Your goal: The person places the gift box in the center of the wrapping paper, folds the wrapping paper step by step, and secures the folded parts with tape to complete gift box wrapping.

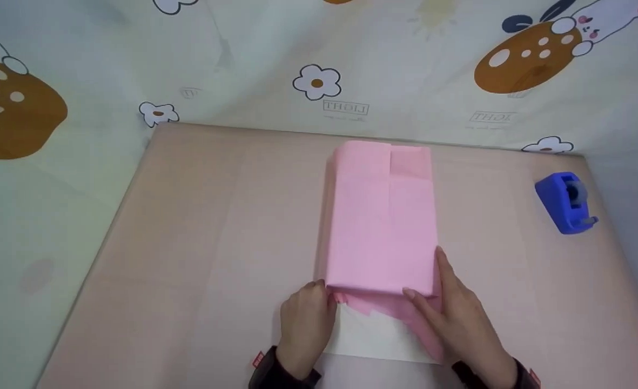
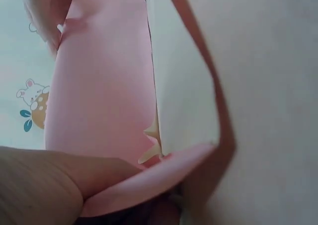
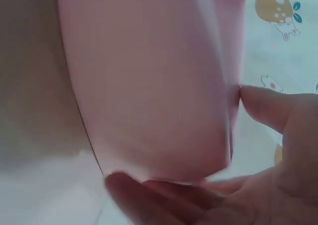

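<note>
1. The step in hand looked like folding in the near end of a pink package (image 1: 386, 227), its top already covered by overlapped paper.
2. The next move seemed to call for tucking the side flaps flat, then bringing up the white panel (image 1: 378, 337) that lay toward the person; whether that was the paper's reverse side could not be told.
3. The tape dispenser (image 1: 562, 202) stood apart, near the desk's (image 1: 232, 243) right edge, and would probably serve for fastening the fold.
4. The package lay on the desk between both grips, its near end right at them.
5. The left grip (image 1: 306, 327) was curled at the near left corner, pinching a pink flap (image 2: 149, 185) under its thumb.
6. The right grip (image 1: 467, 319) held the near right corner, thumb on the near edge, fingers along the side.
</note>
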